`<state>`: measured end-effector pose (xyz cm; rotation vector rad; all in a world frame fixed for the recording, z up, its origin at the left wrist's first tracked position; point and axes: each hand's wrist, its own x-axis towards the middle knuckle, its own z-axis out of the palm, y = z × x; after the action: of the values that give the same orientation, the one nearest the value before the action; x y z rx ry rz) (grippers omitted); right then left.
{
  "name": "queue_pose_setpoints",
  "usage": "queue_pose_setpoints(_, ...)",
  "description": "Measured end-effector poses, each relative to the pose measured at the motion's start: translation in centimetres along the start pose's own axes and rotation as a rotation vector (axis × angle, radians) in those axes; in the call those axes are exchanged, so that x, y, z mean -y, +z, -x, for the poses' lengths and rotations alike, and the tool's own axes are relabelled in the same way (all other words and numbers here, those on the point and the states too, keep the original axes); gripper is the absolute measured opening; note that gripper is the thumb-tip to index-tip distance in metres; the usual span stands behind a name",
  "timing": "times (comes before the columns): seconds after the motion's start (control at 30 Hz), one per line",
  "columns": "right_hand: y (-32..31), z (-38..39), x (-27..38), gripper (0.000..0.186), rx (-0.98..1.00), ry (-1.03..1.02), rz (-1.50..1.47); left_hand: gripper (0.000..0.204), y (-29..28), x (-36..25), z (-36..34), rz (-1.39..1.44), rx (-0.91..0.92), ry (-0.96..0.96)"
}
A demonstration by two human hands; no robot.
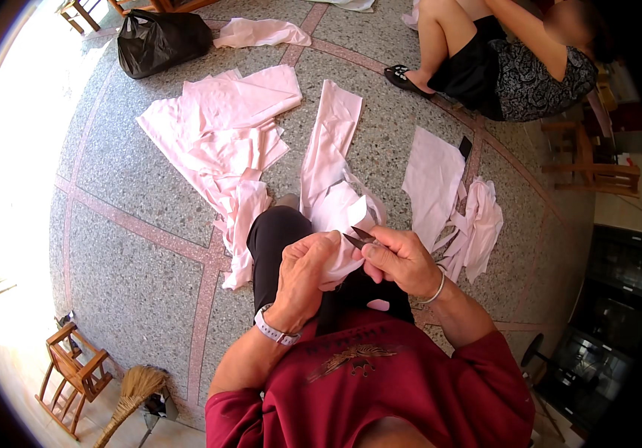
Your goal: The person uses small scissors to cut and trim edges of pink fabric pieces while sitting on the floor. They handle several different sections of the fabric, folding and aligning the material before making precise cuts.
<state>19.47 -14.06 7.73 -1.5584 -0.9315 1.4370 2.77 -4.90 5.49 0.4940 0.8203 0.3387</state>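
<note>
Over my lap, a pink cloth [334, 207] is gathered, and its long end runs forward onto the floor. My left hand [300, 275] pinches an edge of it between thumb and fingers. Closed around a small pair of dark thread snips [360, 236], my right hand [401, 261] is just to the right. The two pointed blades are spread and aim left, close to my left fingertips and the cloth. Most of the snips' handle is hidden in my palm. A small pink scrap [378, 305] lies on my dark trousers.
Pink cloth pieces [220, 123] lie heaped ahead on the left; another flat piece [431, 168] and a crumpled bundle [483, 228] are on the right. Beyond are a black plastic bag [160, 43] and a seated person [519, 78]. A small wooden chair [75, 369] and straw broom [140, 387] stand near left.
</note>
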Motion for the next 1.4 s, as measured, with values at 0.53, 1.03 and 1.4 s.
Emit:
queue_pose_setpoints(0.53, 0.6, 0.5, 2.8, 0.019, -0.065, 0.008, 0.305, 0.034, -0.1, 0.1, -0.1, 0.035, 0.005, 0.042)
queue_pose_setpoints(1.03, 0.6, 0.0, 2.7, 0.020, -0.056, 0.052, 0.282, 0.034, -0.3, -0.2, -0.3, 0.011, 0.006, 0.029)
queue_pose_setpoints(1.4, 0.2, -0.9, 0.0, 0.027, 0.085, 0.057, -0.089, 0.037, -0.3, -0.4, -0.2, 0.022, 0.055, 0.019)
